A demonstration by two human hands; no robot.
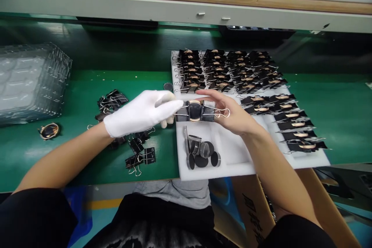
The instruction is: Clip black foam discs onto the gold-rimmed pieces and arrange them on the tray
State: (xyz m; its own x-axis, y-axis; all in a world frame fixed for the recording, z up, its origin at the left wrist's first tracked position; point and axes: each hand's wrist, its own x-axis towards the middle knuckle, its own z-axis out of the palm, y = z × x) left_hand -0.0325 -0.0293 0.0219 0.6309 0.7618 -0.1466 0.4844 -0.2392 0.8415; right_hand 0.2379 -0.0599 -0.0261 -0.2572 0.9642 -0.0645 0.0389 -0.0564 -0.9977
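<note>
A round gold-rimmed piece with a dark face [195, 110] is clamped between two black binder clips, one on each side, above the white foam tray [165, 175]. My left hand [145, 111], in a white glove, grips the left clip. My bare right hand [229, 114] holds the right clip [208, 111], its index finger stretched behind the piece. Below them, several black discs [202, 151] lie in a tray compartment. Rows of clipped gold-rimmed pieces [217, 70] fill the back and right of the tray.
Loose black binder clips [136, 143] lie on the green table [17, 151], left of the tray. Another gold-rimmed piece [49, 131] sits farther left. Stacked clear plastic trays [31, 83] stand at the far left. A pale rail [116, 4] crosses behind the table.
</note>
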